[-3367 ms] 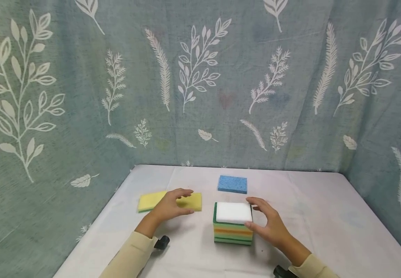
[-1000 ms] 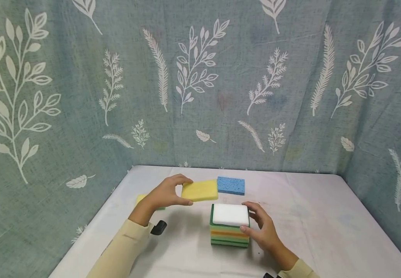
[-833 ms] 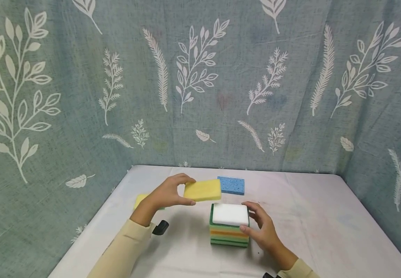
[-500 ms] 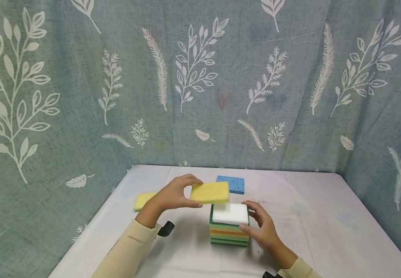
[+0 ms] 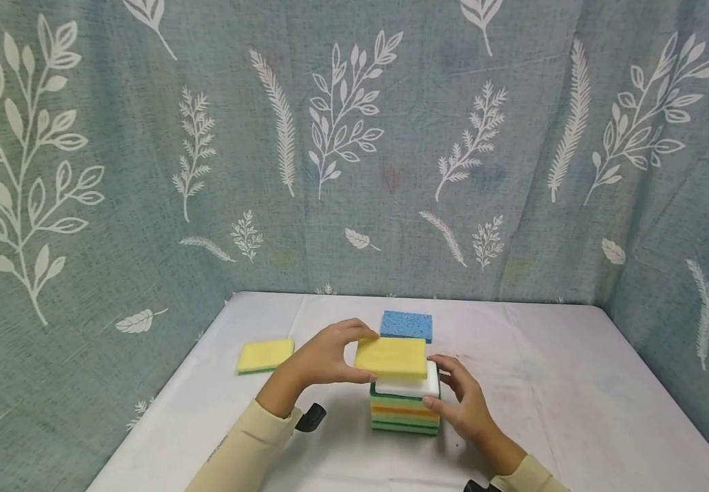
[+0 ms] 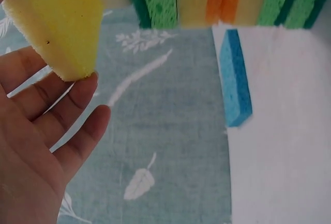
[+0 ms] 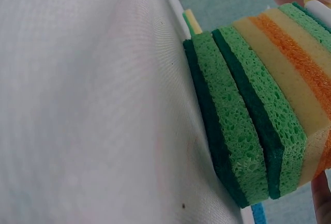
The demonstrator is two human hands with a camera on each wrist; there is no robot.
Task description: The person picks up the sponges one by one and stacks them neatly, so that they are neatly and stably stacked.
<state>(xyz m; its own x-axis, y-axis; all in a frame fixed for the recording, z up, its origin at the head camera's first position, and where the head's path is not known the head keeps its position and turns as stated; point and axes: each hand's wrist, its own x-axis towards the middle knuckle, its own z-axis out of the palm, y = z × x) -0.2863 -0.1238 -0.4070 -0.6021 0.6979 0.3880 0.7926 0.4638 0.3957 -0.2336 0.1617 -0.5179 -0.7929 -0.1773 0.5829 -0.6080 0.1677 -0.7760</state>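
My left hand (image 5: pixel 330 359) pinches a yellow sponge (image 5: pixel 390 357) by its left end, thumb in front and fingers behind. That sponge is over the white sponge (image 5: pixel 421 388) topping a stack of sponges (image 5: pixel 405 414); whether the two touch I cannot tell. Green, cream and orange layers show in the stack (image 7: pixel 248 115) in the right wrist view. Around its right side, my right hand (image 5: pixel 466 404) has the thumb at the front corner and fingers at the back. In the left wrist view, the held yellow sponge (image 6: pixel 64 22) is beside the stack.
Another yellow sponge (image 5: pixel 265 356) with a green underside lies flat at the left. Behind the stack is a blue sponge (image 5: pixel 407 324). A leaf-patterned cloth (image 5: pixel 354 171) hangs around the back and sides of the white-covered table (image 5: pixel 551 396).
My left hand took the yellow sponge from the table's left side, lifted it and moved it rightward over the stack. My right hand has stayed at the stack's right side.
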